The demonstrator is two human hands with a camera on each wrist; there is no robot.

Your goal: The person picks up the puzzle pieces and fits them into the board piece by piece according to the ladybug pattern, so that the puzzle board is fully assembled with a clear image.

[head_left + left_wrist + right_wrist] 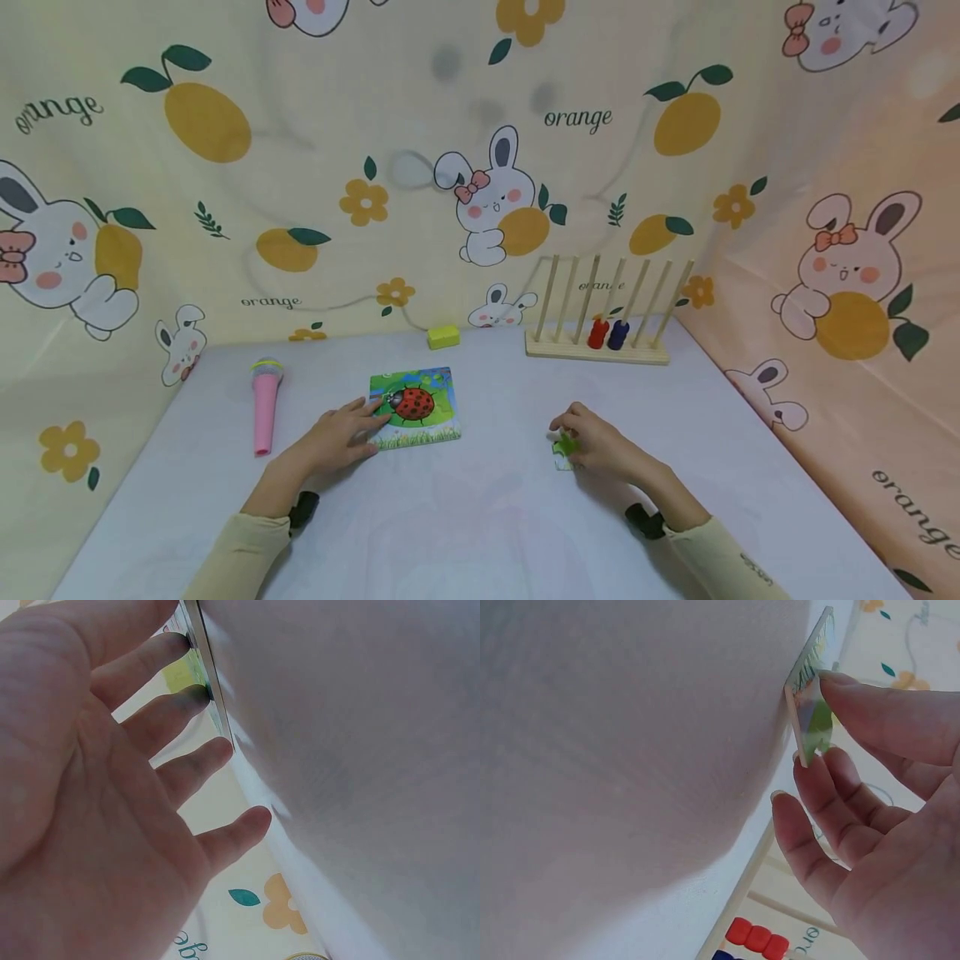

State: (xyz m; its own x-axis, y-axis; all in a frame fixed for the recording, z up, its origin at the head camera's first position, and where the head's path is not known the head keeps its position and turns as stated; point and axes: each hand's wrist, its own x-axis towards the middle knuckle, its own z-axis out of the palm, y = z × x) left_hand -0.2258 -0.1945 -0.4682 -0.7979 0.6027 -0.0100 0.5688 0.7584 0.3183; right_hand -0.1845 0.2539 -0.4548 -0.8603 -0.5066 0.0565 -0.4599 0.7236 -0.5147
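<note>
On the left, my left hand [341, 437] rests with extended fingers on the left edge of a square ladybug puzzle [431, 429]. Its fingertips meet the board's side in the left wrist view, where the thin wooden edge [201, 645] shows. To the right, apart from the board, my right hand [600, 442] pinches a small green puzzle piece [819, 720] between thumb and fingers. The piece stands tilted just over the table. Against it lies a second piece with a grass print [814, 652], partly hidden by the hand in the head view.
A pink toy microphone [264, 408] lies left of the left hand. Toward the back are a yellow block [443, 337] and a wooden peg rack [555, 348] with red beads [598, 333] and dark blue beads [618, 335]. A printed cloth [337, 150] hangs behind the white table.
</note>
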